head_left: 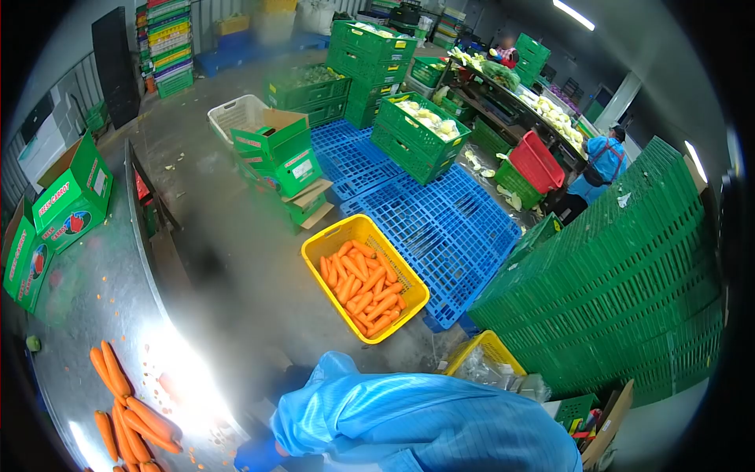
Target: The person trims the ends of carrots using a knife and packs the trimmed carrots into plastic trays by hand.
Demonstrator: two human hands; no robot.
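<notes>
My right arm, in a blue sleeve, reaches across the bottom of the view from the right. My right hand (261, 456), in a dark blue glove, is at the bottom edge beside the metal table; its fingers are hidden, and a small orange patch shows by the cuff. My left hand is out of view. Several loose carrots (141, 425) lie in a pile on the metal table (102, 275), left of my right hand. Past my sleeve, a yellow crate (314, 236) on the floor holds many carrots (362, 283).
Green carrot boxes (75, 197) stand on the table's far end. Blue pallets (425, 228) lie beyond the yellow crate, bearing green crates (417, 149) of vegetables. Stacked green crates (605, 275) rise at right. A co-worker in blue (605, 161) stands by a vegetable-covered bench.
</notes>
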